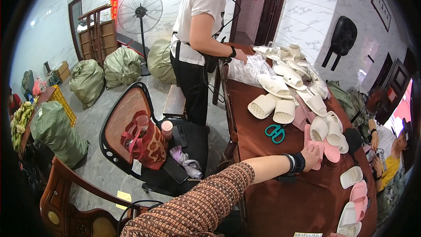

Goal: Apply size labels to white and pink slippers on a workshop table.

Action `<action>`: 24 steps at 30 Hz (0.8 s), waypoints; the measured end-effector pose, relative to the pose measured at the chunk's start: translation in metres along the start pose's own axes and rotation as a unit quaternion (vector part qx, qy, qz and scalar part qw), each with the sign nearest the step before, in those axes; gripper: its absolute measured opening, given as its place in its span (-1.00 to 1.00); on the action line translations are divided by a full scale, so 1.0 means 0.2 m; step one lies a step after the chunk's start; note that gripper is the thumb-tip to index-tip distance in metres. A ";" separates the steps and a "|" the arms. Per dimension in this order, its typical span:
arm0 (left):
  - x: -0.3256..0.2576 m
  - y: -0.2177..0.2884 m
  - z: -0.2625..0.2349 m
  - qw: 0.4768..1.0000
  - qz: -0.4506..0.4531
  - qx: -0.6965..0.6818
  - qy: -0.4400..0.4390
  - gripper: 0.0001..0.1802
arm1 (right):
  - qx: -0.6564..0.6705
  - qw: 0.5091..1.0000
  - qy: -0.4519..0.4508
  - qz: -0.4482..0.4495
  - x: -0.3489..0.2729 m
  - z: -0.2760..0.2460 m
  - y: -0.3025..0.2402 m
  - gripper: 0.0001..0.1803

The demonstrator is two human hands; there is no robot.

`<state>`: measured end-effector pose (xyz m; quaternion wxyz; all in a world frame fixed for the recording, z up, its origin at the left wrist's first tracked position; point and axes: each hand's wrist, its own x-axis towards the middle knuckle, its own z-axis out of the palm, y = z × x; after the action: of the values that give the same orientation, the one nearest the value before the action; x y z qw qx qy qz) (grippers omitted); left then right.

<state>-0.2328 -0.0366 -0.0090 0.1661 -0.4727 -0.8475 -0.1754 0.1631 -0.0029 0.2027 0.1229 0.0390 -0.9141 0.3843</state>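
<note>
My left hand (311,154) reaches out over the dark red table (280,193), with a brown patterned sleeve and a black wristband on the arm. Its fingers close on a pink slipper (316,149) lying flat on the table. More pink slippers (332,152) and white slippers (325,128) lie just beyond it. Teal scissors (275,133) lie a little to the left of the hand. Two cream slippers (272,108) rest sole-up further back. My right hand is out of the picture.
A standing person in a white top (197,26) handles clear plastic bags (249,69) beside a heap of slippers (289,72). Another person (386,149) sits at the right. An office chair (131,123) holds a red bag (147,142). Green sacks (87,81) and a fan (140,11) stand behind.
</note>
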 end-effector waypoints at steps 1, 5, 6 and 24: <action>0.00 0.00 0.00 1.000 0.005 0.005 -0.001 -0.44 | 0.000 1.000 0.001 0.001 0.00 0.00 0.01 -0.32; -0.01 -0.02 0.02 0.998 0.033 0.001 0.049 -0.45 | -0.006 1.000 0.016 -0.018 0.00 0.00 0.02 -0.33; -0.01 -0.02 0.03 0.998 0.032 0.002 0.048 -0.45 | -0.010 1.000 0.015 -0.022 0.01 0.00 0.02 -0.34; -0.07 0.00 0.10 0.997 0.018 0.030 0.061 -0.38 | 0.015 1.000 0.001 0.004 0.00 -0.01 0.05 -0.36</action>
<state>-0.2278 -0.0378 -0.0338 0.2351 -0.4713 -0.8317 -0.1757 0.1625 0.0060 0.1978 0.1214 0.0371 -0.9082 0.3989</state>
